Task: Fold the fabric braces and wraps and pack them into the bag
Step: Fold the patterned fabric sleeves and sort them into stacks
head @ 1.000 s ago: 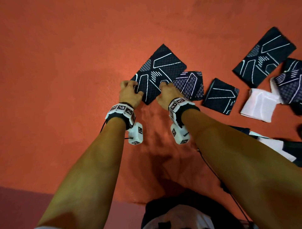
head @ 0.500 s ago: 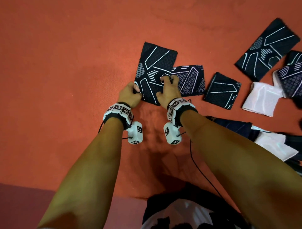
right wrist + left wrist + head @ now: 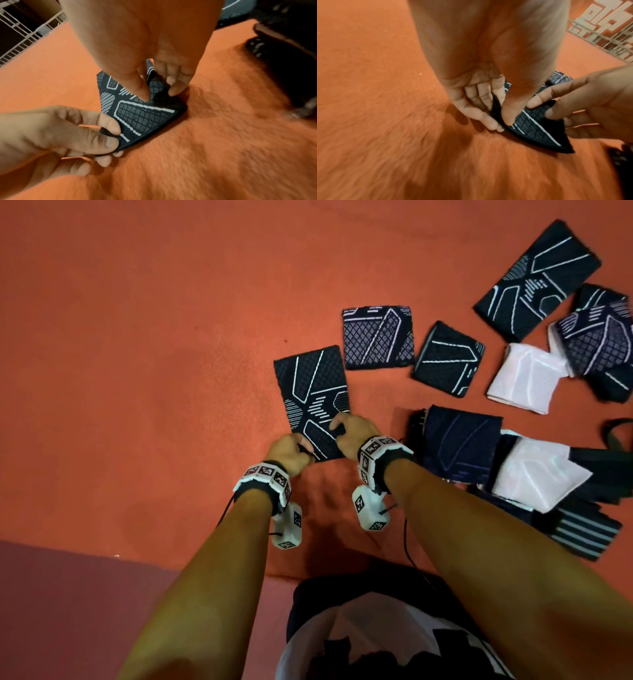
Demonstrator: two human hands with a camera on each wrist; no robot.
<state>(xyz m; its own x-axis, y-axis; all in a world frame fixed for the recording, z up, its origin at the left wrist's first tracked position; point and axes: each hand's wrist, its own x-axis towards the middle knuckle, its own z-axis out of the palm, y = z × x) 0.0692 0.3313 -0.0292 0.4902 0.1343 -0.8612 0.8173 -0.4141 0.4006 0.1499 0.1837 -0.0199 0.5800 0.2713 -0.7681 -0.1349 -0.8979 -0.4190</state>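
A long black brace (image 3: 313, 395) with white line pattern lies flat on the orange cloth in the head view. My left hand (image 3: 291, 453) pinches its near left corner between thumb and fingers (image 3: 498, 121). My right hand (image 3: 349, 433) pinches the near right edge and lifts it a little, as the right wrist view (image 3: 154, 86) shows. The brace (image 3: 137, 115) has its near end raised off the cloth. No bag is plainly visible.
Two folded black braces (image 3: 376, 338) (image 3: 447, 359) lie beyond, with a white one (image 3: 524, 376) and more black ones (image 3: 537, 278) at the far right. A pile of dark and white wraps (image 3: 496, 460) sits right of my right arm. A metal grille (image 3: 607, 27) borders the cloth.
Both hands have pulled the long brace nearer to me and away from the folded ones, turning it to lie lengthwise. They now grip its near corners.
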